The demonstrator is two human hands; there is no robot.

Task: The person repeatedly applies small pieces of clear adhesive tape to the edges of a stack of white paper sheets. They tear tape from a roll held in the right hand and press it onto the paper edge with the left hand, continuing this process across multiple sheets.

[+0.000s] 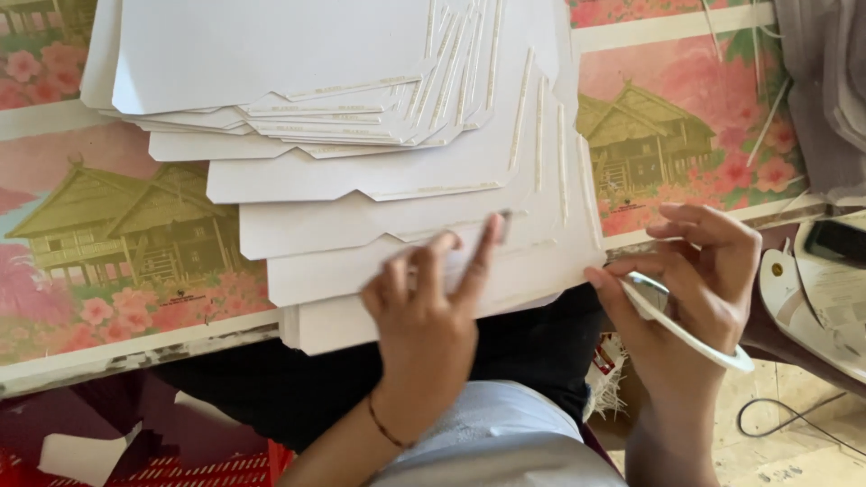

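Observation:
A fanned stack of white die-cut card sheets (361, 171) lies across a mat printed with houses and pink flowers (135, 243). My left hand (428, 307) rests flat on the nearest sheets, fingers spread, the forefinger tip pressing near a small strip end at a sheet's edge. At the stack's right edge, my right hand (695, 289) holds a roll of white tape (690, 334) on its side, fingers curled around the ring. Pale adhesive strips run along the edges of several sheets.
A dark cloth covers my lap below the stack. At the right lie curved white card pieces (812, 307) and a dark phone-like thing (834, 239). A black cable (785, 415) curls on the floor. Grey fabric hangs at the top right.

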